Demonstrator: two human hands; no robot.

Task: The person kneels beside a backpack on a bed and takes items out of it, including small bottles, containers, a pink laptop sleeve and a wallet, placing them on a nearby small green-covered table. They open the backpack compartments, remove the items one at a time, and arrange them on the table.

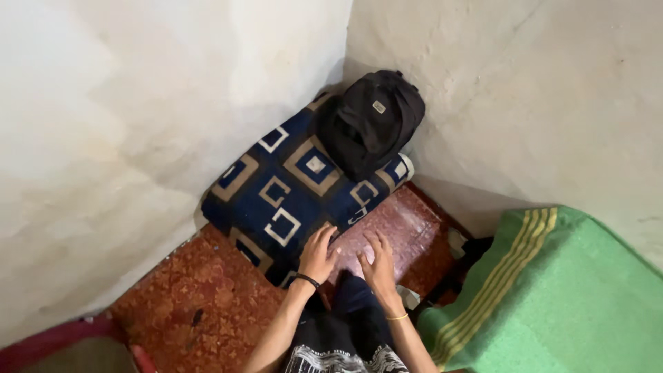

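Looking down into a room corner: both hands low in the frame, over the floor [200,297] of red-brown speckled tile.

Left hand [318,254]: fingers spread, grip released, holding nothing. Fingertips rest on the near edge of the folded blanket [290,186], navy with tan and white square patterns. Black band on that wrist.

Right hand [378,266]: also flat and open, grip released, nothing in it. It sits just beside the blanket's near corner, over a paler red patch of floor; it looks like it touches the tile, but I can't tell for sure from this angle. Thin yellow band on that wrist.

Blanket lies bundled diagonally in the corner, pushed against both whitewashed walls [138,124]. Black backpack [373,121] sits on its far end, leaning into the corner.

To the right: bed covered by a green cloth [559,297] with yellow stripes along its edge, well apart from the blanket. Small unclear items in the dark gap beside it. Bottom left: a red curved rim, too cropped to identify.
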